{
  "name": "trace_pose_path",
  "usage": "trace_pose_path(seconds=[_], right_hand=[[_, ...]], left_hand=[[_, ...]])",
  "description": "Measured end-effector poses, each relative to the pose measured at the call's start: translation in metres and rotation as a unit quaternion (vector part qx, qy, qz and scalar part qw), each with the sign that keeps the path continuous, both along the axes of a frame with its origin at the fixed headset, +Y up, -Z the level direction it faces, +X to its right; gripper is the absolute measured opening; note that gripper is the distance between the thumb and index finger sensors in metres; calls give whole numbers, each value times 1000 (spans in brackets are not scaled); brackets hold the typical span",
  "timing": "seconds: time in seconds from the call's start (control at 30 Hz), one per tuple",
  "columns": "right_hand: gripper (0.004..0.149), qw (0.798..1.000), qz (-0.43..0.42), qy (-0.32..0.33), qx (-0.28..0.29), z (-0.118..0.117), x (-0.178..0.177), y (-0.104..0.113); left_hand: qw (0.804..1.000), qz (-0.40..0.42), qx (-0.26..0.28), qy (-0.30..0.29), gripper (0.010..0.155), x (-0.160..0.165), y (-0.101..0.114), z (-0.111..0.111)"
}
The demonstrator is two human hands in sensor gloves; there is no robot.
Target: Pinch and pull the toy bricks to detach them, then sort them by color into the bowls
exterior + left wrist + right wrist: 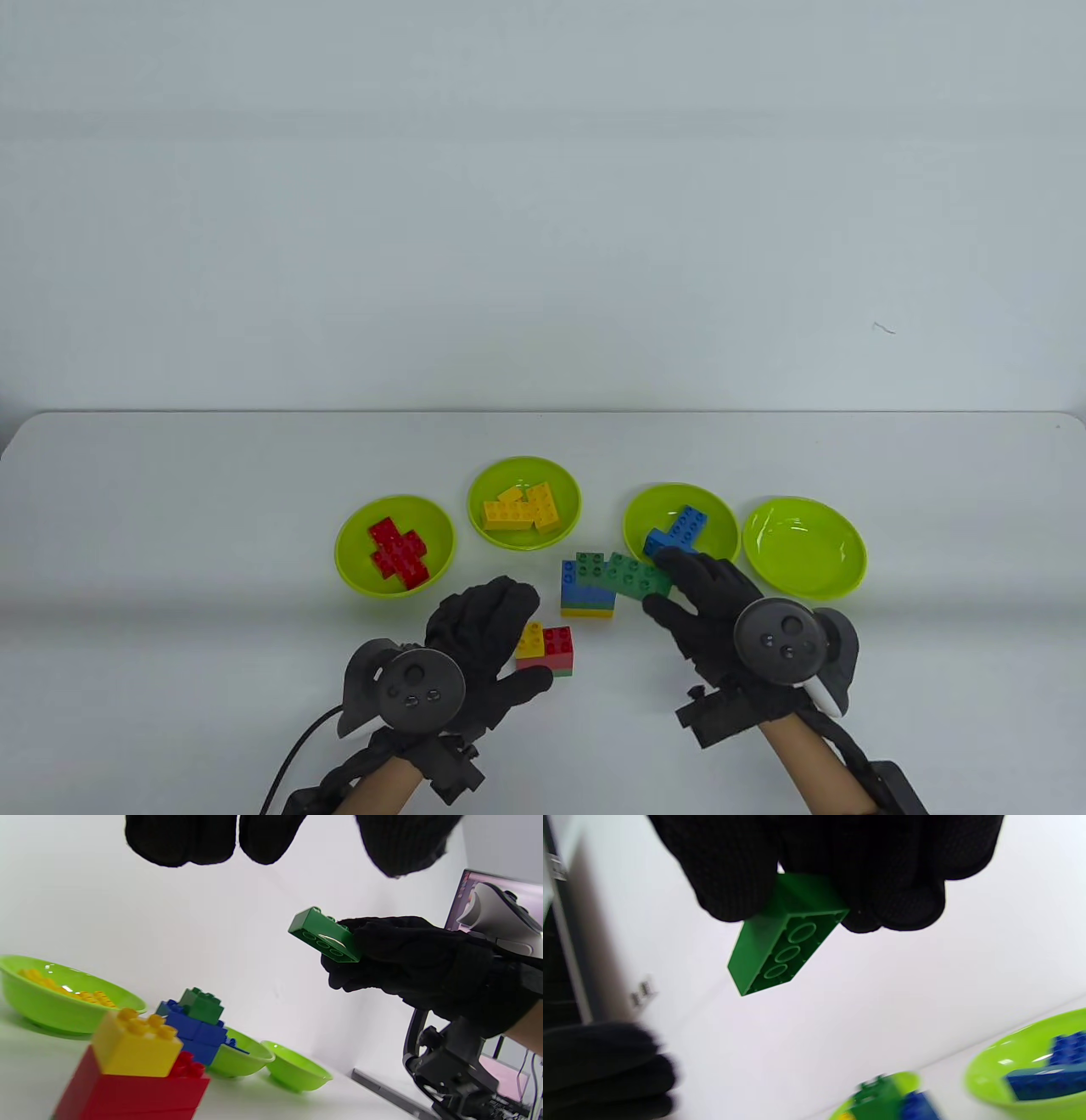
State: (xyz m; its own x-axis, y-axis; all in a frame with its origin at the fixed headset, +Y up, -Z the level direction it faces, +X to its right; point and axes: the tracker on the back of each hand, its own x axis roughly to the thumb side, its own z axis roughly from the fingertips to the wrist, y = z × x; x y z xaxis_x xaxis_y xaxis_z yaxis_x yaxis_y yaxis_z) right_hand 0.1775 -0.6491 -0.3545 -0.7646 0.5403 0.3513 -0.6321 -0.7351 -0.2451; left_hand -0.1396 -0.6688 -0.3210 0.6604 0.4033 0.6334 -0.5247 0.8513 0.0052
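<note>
Left hand (488,637) hangs loose over the yellow-red stack (545,649), holding nothing. Right hand (708,607) pinches a green brick (638,577), lifted off the table. Bowls: red bricks (397,552), yellow bricks (521,508), blue bricks (676,532), then one with nothing in it (804,543).

White table (170,526) with a rounded near-left corner, set against a plain pale wall (543,212). Small dark mark on the wall (884,328), upper right. Black cable (293,758) trails off the near edge. Left wrist view: what may be a lit screen (500,882), partly hidden.
</note>
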Motion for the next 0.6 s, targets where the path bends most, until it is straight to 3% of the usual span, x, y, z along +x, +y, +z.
trace_pose_path(seconds=[0.27,0.6], right_hand=[[57,979,70,-183,-55,-53,64,-13],[56,934,209,-268,-115,-75,95,-56]], left_hand=[[998,-56,-40,14,87,-10,-11,-8],[995,-85,-46,25,88,-13,-17,-9]])
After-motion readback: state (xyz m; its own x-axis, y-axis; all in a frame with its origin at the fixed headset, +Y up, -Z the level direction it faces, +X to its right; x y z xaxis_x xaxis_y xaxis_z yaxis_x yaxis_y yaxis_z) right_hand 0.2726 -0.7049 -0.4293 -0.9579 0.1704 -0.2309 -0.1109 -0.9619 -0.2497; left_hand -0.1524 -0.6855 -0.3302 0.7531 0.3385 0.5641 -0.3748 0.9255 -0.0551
